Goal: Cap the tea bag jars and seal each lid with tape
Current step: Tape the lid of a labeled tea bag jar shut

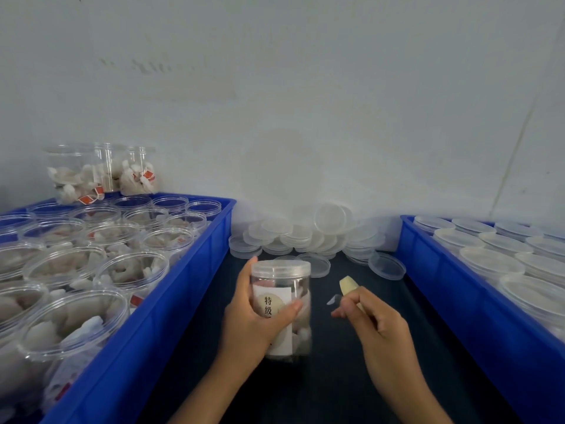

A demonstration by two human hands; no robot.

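Observation:
A clear tea bag jar [282,330] with a white label and a clear lid [280,268] on top stands upright over the dark table. My left hand [250,322] wraps around its left side, thumb across the label. My right hand [371,321] is just right of the jar, pinching a small strip of clear tape [332,300] between thumb and a finger. A yellowish cover [348,286] sits on its index fingertip. The tape is apart from the jar.
A blue bin [171,301] on the left holds several open jars of tea bags [134,272]. A blue bin [477,307] on the right holds several lidded jars [489,261]. Loose clear lids [308,237] pile against the white wall behind. More filled jars [101,172] stand at the back left.

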